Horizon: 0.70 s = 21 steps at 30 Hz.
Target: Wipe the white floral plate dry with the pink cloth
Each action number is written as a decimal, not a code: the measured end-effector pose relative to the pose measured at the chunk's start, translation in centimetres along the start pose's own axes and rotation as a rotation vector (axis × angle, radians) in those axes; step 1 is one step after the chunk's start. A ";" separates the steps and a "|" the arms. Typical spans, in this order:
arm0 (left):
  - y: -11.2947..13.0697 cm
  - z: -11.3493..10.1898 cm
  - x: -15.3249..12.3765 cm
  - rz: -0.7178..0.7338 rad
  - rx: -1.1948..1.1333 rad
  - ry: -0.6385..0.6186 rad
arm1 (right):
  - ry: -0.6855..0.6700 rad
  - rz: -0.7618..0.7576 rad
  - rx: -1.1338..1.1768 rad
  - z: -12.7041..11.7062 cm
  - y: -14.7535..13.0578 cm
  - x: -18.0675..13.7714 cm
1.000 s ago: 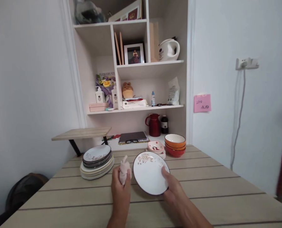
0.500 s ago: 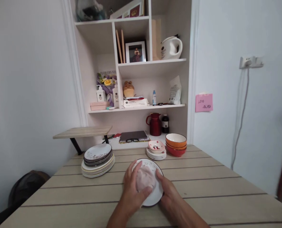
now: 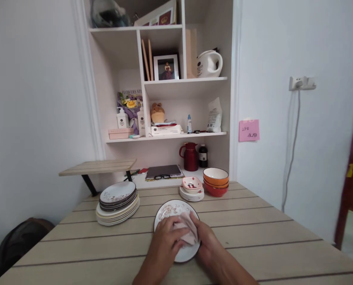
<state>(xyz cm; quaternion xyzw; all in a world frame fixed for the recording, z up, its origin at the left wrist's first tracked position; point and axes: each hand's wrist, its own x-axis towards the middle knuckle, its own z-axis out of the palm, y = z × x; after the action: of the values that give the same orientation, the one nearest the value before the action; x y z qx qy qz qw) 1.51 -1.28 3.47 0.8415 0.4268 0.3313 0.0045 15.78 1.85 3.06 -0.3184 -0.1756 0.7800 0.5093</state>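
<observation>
- Left hand reaches in from below, its fingers curled over the bunched cloth on the plate.
- Right hand grips the plate's right rim, thumb on top by the cloth.
- Half a second ago the cloth sat mid-plate; now it lies nearer the right rim.
- Plate stack, small dishes and bowls stand on the slatted surface, before white shelves.

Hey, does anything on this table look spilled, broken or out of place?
Nothing looks spilled or broken, though the cloth hides part of the held plate. One small oddity: a dark speck on the table, right of the right hand; whether stain or wood mark, I can't tell.
</observation>
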 end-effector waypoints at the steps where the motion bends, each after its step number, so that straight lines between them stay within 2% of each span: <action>1: 0.0 0.0 0.0 0.009 0.050 0.032 | 0.001 -0.018 -0.042 0.2 0.2 -0.2; 5: -0.4 0.0 0.0 -0.020 0.237 0.223 | -0.031 -0.088 -0.137 0.8 1.1 -1.1; 8: -1.0 -0.2 0.1 -0.118 0.350 0.343 | -0.031 -0.103 -0.127 0.8 1.3 -1.3; 10: -1.4 -0.5 0.1 -0.197 0.407 0.376 | -0.008 -0.065 -0.087 0.6 1.0 -1.1; 14: -1.5 -0.9 0.1 -0.256 0.414 0.322 | 0.066 0.002 0.030 -0.1 -0.1 -0.3; 17: -0.6 -0.4 0.1 -0.157 0.340 0.220 | 0.103 -0.003 0.098 -0.8 -1.1 0.3; 21: 0.6 1.3 0.1 0.005 0.248 0.144 | 0.015 0.001 0.115 -1.4 -1.7 0.6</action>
<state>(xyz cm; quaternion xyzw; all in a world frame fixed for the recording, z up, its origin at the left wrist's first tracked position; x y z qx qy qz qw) 2.75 -1.22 2.71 0.8108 0.4615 0.3355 -0.1309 17.74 3.04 2.83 -0.2943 -0.1263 0.7868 0.5276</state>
